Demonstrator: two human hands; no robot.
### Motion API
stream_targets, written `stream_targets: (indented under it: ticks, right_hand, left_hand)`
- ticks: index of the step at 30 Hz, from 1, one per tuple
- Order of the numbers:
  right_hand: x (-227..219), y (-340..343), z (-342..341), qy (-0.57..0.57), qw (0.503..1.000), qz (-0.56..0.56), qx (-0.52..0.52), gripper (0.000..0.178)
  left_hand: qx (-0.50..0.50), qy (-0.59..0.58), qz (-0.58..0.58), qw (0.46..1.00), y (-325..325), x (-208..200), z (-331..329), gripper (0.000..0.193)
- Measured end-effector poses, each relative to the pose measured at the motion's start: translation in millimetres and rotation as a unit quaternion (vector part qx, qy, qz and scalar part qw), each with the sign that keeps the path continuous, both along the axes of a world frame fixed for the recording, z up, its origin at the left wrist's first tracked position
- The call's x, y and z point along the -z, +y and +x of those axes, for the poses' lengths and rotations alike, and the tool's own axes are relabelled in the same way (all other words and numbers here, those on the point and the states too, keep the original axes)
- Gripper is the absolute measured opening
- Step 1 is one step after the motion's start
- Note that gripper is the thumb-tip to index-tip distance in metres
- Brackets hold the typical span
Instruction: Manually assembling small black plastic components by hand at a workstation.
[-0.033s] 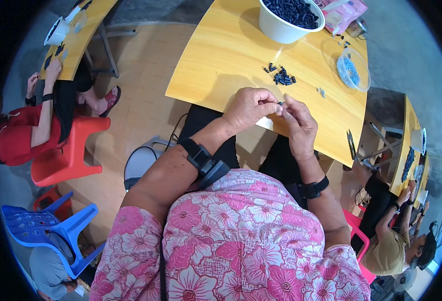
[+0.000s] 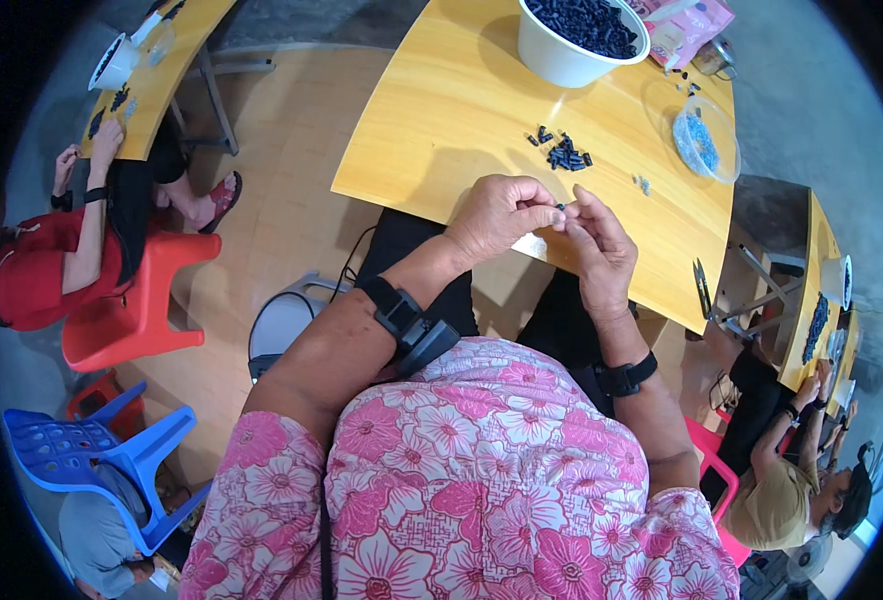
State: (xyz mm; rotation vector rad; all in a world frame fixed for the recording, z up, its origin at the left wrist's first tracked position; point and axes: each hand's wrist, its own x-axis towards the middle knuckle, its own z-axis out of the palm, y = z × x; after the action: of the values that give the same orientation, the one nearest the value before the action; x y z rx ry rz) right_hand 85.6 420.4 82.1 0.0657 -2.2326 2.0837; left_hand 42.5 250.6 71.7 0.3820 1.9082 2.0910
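Observation:
Both my hands meet over the near edge of the yellow wooden table. My left hand is closed, thumb and forefinger pinching a small dark piece. The fingertips of my right hand come together against the same spot; what they grip is too small and partly hidden to make out. Just beyond my fingers lies a small pile of short black cylindrical pieces. A few small clear bits rest to its right.
A white tub full of black pieces stands at the back. To the right are a clear bowl with small blue bits, a pink bag and dark snips at the table edge. Other people work at side tables; a red stool stands left.
The fingers of my right hand have shifted very slightly at the dark piece. Otherwise nothing visibly differs.

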Motion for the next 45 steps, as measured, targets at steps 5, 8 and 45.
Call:
stream_targets:
  ticks: [5, 8, 45]
  right_hand:
    - [3.9, 5.4, -0.8, -0.012, 1.0, -0.007, 0.004, 0.023]
    - [2.5, 5.7, -3.3, 0.027, 0.998, 0.061, -0.005, 0.018]
    - [-9.4, -9.3, -75.1, 0.094, 0.921, 0.377, 0.037, 0.013]
  left_hand:
    - [0.005, 0.007, -0.033, 0.999, -1.2, -1.9, 0.0, 0.011]
    - [0.006, 0.009, -0.032, 0.999, -1.1, -1.4, -0.3, 0.012]
    - [-0.034, 0.084, -0.106, 0.99, -0.9, 1.6, 1.8, 0.012]
